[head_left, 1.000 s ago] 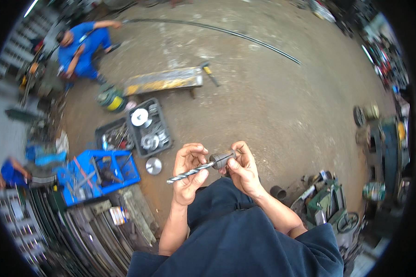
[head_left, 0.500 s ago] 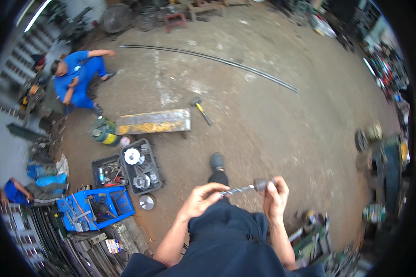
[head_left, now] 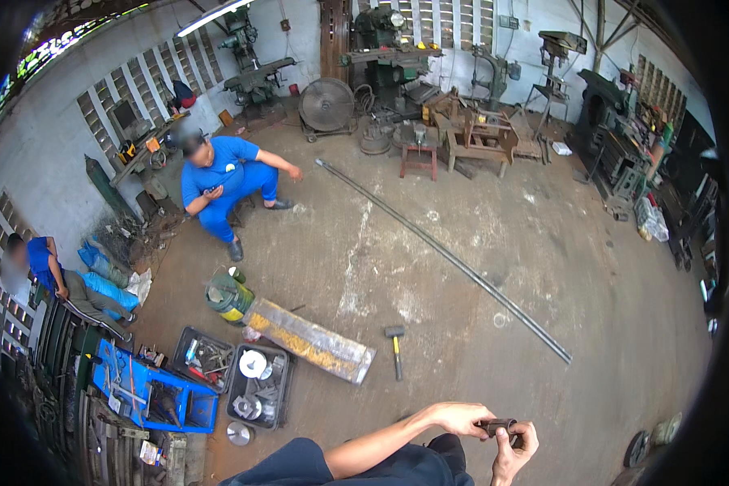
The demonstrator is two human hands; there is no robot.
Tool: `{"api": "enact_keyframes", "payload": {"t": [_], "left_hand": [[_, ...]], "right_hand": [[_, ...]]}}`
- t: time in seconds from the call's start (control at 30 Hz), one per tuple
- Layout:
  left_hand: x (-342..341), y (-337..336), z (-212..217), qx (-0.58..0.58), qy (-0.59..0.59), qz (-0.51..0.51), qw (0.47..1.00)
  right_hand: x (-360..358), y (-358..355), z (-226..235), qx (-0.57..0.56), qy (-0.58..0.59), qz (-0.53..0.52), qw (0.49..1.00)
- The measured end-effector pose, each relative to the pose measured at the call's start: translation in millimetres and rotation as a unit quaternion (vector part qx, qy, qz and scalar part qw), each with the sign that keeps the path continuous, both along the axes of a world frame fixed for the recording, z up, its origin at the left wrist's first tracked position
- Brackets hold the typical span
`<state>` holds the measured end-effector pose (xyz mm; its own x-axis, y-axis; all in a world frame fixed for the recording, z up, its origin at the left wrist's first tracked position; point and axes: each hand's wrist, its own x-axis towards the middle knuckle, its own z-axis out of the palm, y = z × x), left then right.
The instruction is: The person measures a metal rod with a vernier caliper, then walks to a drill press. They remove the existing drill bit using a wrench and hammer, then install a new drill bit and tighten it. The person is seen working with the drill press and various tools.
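My right hand (head_left: pixel 514 454) is closed around a dark, cylindrical drill chuck (head_left: pixel 500 424), thumb on its near side. My left hand (head_left: pixel 462 419) reaches across from the left, and its fingers are closed at the chuck's left end. The two hands are close together near the lower edge, in front of my body. The drill bit cannot be made out now; the fingers and the viewing angle hide it.
A sledgehammer (head_left: pixel 396 353) lies ahead, right of a worn low bench (head_left: pixel 308 340). Long metal bars (head_left: pixel 445 255) cross the floor. Parts bins (head_left: pixel 279 405) and a blue tool tray (head_left: pixel 198 409) stand left. A co-worker in blue (head_left: pixel 227 182) sits beyond; another person (head_left: pixel 49 263) is far left.
My view has lifted and swung left. The hands have come closer together, the left moving from the drill bit's end up to the chuck, and the bit has dropped out of sight.
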<state>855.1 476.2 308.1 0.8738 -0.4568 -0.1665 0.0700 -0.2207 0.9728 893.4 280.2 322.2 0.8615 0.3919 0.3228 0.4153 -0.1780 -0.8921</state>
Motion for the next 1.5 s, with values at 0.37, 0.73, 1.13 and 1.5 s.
{"api": "enact_keyframes", "payload": {"t": [0.37, 0.73, 1.13, 1.5], "left_hand": [[144, 188, -101, -0.090, 0.044, 0.196, 0.975], [158, 398, -126, -0.304, 0.062, 0.770, 0.557], [308, 733, -69, -0.464, -0.215, 0.680, 0.525], [373, 1016, -15, -0.450, -0.275, 0.620, 0.581]], "right_hand": [[203, 192, -37, 0.056, 0.278, 0.151, 0.947], [461, 525, 4, -0.100, 0.076, 0.442, 0.888], [690, 717, -322, -0.469, 0.188, 0.279, 0.817], [715, 859, -396, -0.495, 0.447, 0.241, 0.705]]}}
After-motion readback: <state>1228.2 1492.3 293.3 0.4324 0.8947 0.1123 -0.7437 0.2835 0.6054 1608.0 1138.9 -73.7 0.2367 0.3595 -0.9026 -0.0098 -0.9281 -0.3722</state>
